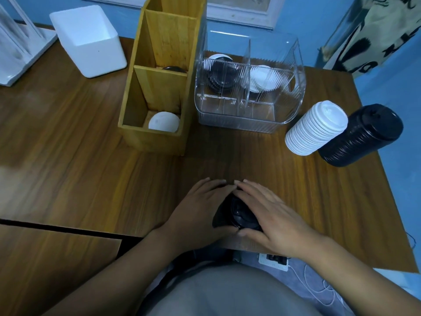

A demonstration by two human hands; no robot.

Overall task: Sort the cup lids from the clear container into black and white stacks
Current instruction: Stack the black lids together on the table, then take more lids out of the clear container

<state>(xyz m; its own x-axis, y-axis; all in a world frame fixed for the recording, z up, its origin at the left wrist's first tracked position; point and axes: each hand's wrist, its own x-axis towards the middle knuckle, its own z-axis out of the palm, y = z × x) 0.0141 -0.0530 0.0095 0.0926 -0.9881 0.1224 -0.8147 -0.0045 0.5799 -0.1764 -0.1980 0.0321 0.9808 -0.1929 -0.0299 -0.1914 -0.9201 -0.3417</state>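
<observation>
Bench (68,156), wood-grain. Near its front edge — black lids (237,213), a small bunch, cupped between left hand (200,208) and right hand (273,215), the fingers of both hands curved over them with fingertips meeting. Clear container (239,115) farther back: dark lids in its left compartment, white ones in its right. Right of it, leaning side by side and touching — white stack (316,128), black stack (362,135). Wooden organizer (159,76) just left of the container.

left hand (196,210) bare | right hand (273,215) bare | forearms bare | grey garment (227,290) at lap
</observation>
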